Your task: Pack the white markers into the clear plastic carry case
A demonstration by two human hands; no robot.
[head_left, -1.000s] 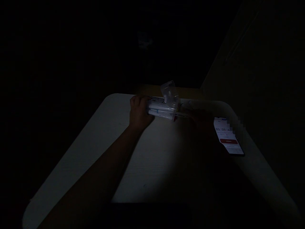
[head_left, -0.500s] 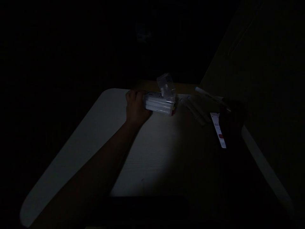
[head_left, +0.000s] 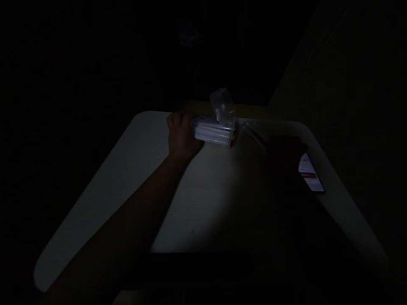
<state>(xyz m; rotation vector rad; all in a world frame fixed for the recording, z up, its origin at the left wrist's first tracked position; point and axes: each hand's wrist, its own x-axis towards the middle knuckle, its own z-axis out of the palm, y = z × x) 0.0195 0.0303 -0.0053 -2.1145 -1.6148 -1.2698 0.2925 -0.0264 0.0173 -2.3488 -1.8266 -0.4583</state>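
My left hand (head_left: pixel 183 134) is wrapped round the left end of a clear plastic case (head_left: pixel 211 132) of white markers, which lies on its side on the table. Its hinged lid (head_left: pixel 223 103) stands up at the right end, where red and yellow marker tips show. Deep shadow covers my right hand (head_left: pixel 284 154), low over the table beside several loose markers (head_left: pixel 253 134). Its fingers cannot be made out, nor whether a marker is in them. A lit phone (head_left: pixel 310 174) lies just right of that hand, partly hidden by it.
The pale table (head_left: pixel 203 199) has rounded corners, and a patch of light falls on its left and middle. My right arm's shadow darkens the right side. Behind the far edge runs a brownish strip (head_left: pixel 254 111), and a wall (head_left: pixel 359 84) rises at the right.
My right hand has moved left and down from above the phone to the loose markers, uncovering more of the phone's right side. The marker it held up is no longer distinct. My left hand keeps its grip.
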